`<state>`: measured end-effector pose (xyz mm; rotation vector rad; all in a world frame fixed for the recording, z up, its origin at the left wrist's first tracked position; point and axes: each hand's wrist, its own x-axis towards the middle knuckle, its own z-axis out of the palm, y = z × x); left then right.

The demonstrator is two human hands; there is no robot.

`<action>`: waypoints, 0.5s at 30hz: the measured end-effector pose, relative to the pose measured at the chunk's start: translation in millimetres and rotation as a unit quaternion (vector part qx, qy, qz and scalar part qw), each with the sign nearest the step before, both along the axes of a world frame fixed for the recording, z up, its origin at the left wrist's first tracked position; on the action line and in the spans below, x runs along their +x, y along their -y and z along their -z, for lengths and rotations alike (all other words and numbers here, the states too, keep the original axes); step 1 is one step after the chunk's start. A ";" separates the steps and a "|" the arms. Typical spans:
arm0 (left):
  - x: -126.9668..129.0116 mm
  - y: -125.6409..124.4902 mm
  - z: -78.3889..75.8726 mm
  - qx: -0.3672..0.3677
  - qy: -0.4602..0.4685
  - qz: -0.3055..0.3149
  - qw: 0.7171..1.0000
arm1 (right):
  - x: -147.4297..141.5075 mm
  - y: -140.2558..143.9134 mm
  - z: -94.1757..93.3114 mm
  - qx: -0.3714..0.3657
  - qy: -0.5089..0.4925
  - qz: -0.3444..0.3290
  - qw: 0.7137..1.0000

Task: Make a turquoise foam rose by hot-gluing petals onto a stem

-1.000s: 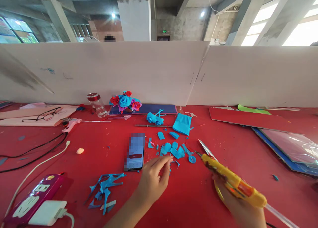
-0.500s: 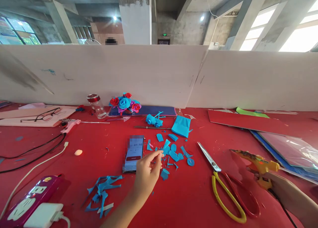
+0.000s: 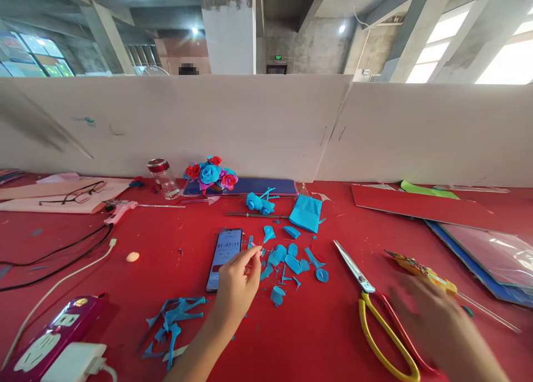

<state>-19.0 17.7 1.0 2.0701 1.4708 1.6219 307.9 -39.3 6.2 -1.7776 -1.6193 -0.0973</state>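
My left hand [image 3: 239, 279] is closed in a pinch over the cut blue paper pieces [image 3: 293, 264]; whatever is between the fingertips is too small to make out. Beside it lies a phone [image 3: 227, 247] with a running timer, partly covered by the hand. My right hand [image 3: 433, 310] is smeared by motion, so its fingers do not show clearly. Just behind it rests a yellow glue gun [image 3: 425, 271] with a clear glue stick out of its back, its grip hidden by the hand. Large scissors [image 3: 366, 301] with yellow and red handles lie left of that hand, partly under it.
Blue paper scraps [image 3: 172, 321] lie at front left, near a purple power strip [image 3: 62, 337]. A pink glue gun [image 3: 120, 211], glass bottle [image 3: 164, 179], paper-flower bouquet [image 3: 210, 174], blue roses [image 3: 260, 201] and folded blue paper [image 3: 306, 212] stand farther back. A white partition [image 3: 208, 126] borders the table.
My right hand has come off the yellow glue gun's grip and moved left toward the scissors. My left hand has shifted slightly left, still pinched. A blue petal-shaped piece behind the pile looks different.
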 end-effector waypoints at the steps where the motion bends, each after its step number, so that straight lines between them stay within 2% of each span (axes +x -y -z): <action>1: -0.2 -0.3 0.2 0.004 -0.008 -0.001 1.000 | -26.8 0.6 -3.0 -0.024 0.040 -0.085 0.995; 3: -0.1 -0.5 0.6 0.008 -0.018 -0.002 1.000 | -78.5 -0.5 -4.5 -0.112 0.101 -0.248 0.957; 4: 0.1 -0.4 0.6 0.009 -0.021 -0.002 1.000 | -100.9 -2.7 -2.5 -0.123 0.125 -0.290 0.941; 6: 0.4 0.4 0.8 0.010 -0.027 0.000 1.000 | -135.0 -10.4 5.9 -0.101 0.167 -0.346 0.918; 8: 0.8 1.4 1.1 0.009 -0.036 0.005 0.999 | -153.7 -20.1 17.2 -0.089 0.182 -0.365 0.909; 12: 1.6 3.1 2.4 0.013 -0.058 0.005 0.998 | -152.1 -32.7 27.1 -0.079 0.175 -0.354 0.915; 15: 1.7 4.3 2.9 0.042 -0.073 0.010 0.996 | -126.4 -32.5 14.5 -0.065 0.121 -0.325 0.936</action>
